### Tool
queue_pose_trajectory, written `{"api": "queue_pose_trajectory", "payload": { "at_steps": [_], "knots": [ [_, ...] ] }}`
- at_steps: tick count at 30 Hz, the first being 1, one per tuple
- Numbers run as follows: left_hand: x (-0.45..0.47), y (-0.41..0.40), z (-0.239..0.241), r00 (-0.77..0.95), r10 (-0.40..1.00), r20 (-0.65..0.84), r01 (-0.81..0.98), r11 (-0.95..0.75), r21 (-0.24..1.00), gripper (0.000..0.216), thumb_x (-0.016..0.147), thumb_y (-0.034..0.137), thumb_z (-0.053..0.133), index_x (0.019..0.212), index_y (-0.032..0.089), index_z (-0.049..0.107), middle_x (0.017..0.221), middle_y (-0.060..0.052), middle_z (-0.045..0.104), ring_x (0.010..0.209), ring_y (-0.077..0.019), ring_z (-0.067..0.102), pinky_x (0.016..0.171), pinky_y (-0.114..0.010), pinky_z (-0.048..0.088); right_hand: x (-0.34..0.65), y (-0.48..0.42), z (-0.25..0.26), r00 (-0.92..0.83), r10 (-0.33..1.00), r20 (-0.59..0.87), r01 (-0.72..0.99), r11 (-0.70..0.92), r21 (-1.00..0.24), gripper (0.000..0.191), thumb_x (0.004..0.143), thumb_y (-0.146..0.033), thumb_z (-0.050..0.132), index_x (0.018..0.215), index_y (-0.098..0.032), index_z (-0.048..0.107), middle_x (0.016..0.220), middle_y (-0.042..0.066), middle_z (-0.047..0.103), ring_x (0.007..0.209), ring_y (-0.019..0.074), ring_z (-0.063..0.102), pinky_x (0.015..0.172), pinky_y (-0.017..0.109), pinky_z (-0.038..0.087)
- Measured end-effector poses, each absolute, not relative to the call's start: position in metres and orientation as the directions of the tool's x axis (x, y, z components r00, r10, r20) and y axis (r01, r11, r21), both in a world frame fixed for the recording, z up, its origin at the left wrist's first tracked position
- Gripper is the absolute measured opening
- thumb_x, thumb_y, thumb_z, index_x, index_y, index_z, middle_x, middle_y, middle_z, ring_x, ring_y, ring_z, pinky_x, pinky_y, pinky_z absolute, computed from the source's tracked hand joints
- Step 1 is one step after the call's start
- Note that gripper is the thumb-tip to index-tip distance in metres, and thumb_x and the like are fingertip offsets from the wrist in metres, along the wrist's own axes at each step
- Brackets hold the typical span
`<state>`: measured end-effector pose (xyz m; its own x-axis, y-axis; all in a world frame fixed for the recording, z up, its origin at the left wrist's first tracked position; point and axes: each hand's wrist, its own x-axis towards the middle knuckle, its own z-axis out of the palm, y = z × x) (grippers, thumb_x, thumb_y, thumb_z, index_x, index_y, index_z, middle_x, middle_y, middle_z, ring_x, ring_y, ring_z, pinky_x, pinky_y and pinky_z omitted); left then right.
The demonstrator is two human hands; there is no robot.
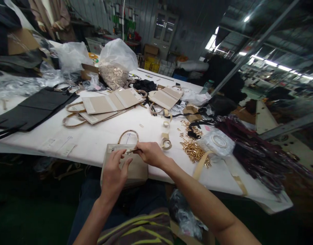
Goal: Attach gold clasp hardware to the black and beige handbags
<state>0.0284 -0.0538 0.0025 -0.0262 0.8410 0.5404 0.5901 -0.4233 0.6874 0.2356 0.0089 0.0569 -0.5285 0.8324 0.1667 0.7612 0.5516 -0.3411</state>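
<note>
A beige bag [138,172] rests at the table's front edge, partly over my lap, and one end of its thin looped handle [128,132] arches up behind it. My right hand [150,153] pinches a flat brown end of that handle above the bag's top edge. A small shiny piece [131,151] shows at the fingertips; its exact kind is too small to tell. Over the bag's left side is my left hand [115,168], thumb and fingers apart, close to the pinched end. The fingers hide part of the bag's front.
Gold-coloured metal pins [193,151] lie heaped on the right, near a tape roll [219,141] and a curled beige strip [166,143]. Flat beige bags [112,102] lie behind, a black bag [34,105] at left. A filled plastic sack [117,64] and a person [53,20] are farther back.
</note>
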Motion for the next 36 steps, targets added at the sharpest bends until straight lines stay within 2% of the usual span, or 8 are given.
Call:
{"api": "queue_pose_trajectory", "payload": {
  "at_steps": [6,11,13,16,19,26,32,36],
  "knots": [
    [0.025,-0.062,0.008,-0.088,0.891,0.445,0.472,-0.356,0.806,0.015,0.105,0.036,0.069,0.108,0.024,0.078,0.104,-0.004,0.080,0.096,-0.0234,0.073,0.084,-0.036,0.055,0.232,0.003,0.053,-0.595,0.786,0.170,0.703,0.611,-0.364,0.007,0.107,-0.025,0.076,0.102,-0.020,0.076,0.101,0.006,0.081,0.087,0.0207,0.070,0.071,0.027,0.035],
    [0.022,-0.063,0.011,-0.096,0.916,0.390,0.441,-0.312,0.842,0.015,0.103,0.035,0.069,0.099,0.024,0.078,0.098,-0.003,0.081,0.093,-0.0233,0.073,0.085,-0.035,0.053,0.231,0.005,0.050,-0.621,0.766,0.170,0.545,0.577,-0.609,0.007,0.101,-0.014,0.079,0.096,-0.017,0.074,0.093,0.004,0.078,0.084,0.0185,0.069,0.075,0.025,0.044],
    [0.020,-0.064,0.008,-0.089,0.910,0.404,0.448,-0.326,0.833,0.014,0.103,0.033,0.068,0.098,0.024,0.077,0.097,-0.002,0.080,0.092,-0.0233,0.072,0.085,-0.035,0.053,0.232,0.006,0.050,-0.647,0.751,0.132,0.475,0.532,-0.702,0.019,0.094,-0.015,0.086,0.109,-0.018,0.075,0.104,0.005,0.080,0.092,0.0196,0.072,0.081,0.026,0.049],
    [0.017,-0.065,0.004,-0.038,0.895,0.445,0.465,-0.379,0.800,0.015,0.106,0.030,0.064,0.099,0.025,0.076,0.102,-0.003,0.080,0.098,-0.0240,0.073,0.090,-0.037,0.054,0.231,0.010,0.050,-0.717,0.695,0.045,0.390,0.454,-0.801,0.064,0.093,-0.036,0.092,0.148,-0.020,0.063,0.130,0.010,0.077,0.107,0.0227,0.074,0.090,0.029,0.054],
    [0.014,-0.066,0.001,0.002,0.868,0.496,0.538,-0.419,0.731,0.018,0.108,0.031,0.061,0.102,0.026,0.077,0.108,-0.005,0.080,0.105,-0.0259,0.074,0.096,-0.040,0.053,0.230,0.015,0.048,-0.731,0.677,-0.078,0.352,0.276,-0.894,0.055,0.117,-0.056,0.053,0.155,-0.017,0.062,0.119,0.011,0.080,0.083,0.0170,0.070,0.077,0.027,0.055],
    [0.010,-0.068,0.001,-0.025,0.879,0.476,0.566,-0.380,0.731,0.020,0.107,0.034,0.063,0.095,0.024,0.076,0.100,-0.006,0.080,0.097,-0.0260,0.073,0.090,-0.040,0.052,0.228,0.023,0.044,-0.753,0.658,-0.015,0.339,0.368,-0.866,0.037,0.113,-0.049,0.064,0.116,-0.017,0.082,0.093,0.003,0.078,0.076,0.0150,0.068,0.073,0.024,0.051],
    [0.012,-0.070,-0.001,-0.049,0.909,0.413,0.533,-0.326,0.781,0.017,0.102,0.034,0.065,0.092,0.024,0.075,0.094,-0.005,0.080,0.092,-0.0253,0.073,0.084,-0.036,0.051,0.229,0.026,0.044,-0.709,0.704,0.040,0.507,0.549,-0.664,0.021,0.111,-0.022,0.063,0.091,-0.017,0.069,0.087,0.003,0.072,0.080,0.0160,0.062,0.075,0.025,0.043],
    [0.009,-0.069,-0.005,-0.129,0.948,0.289,0.449,-0.204,0.870,0.020,0.096,0.039,0.066,0.089,0.023,0.076,0.090,-0.004,0.080,0.087,-0.0244,0.072,0.083,-0.035,0.052,0.237,0.031,0.046,-0.662,0.748,0.050,0.547,0.527,-0.650,0.026,0.113,-0.024,0.057,0.090,-0.017,0.066,0.086,0.003,0.067,0.079,0.0169,0.057,0.075,0.026,0.041]
  ]
}}
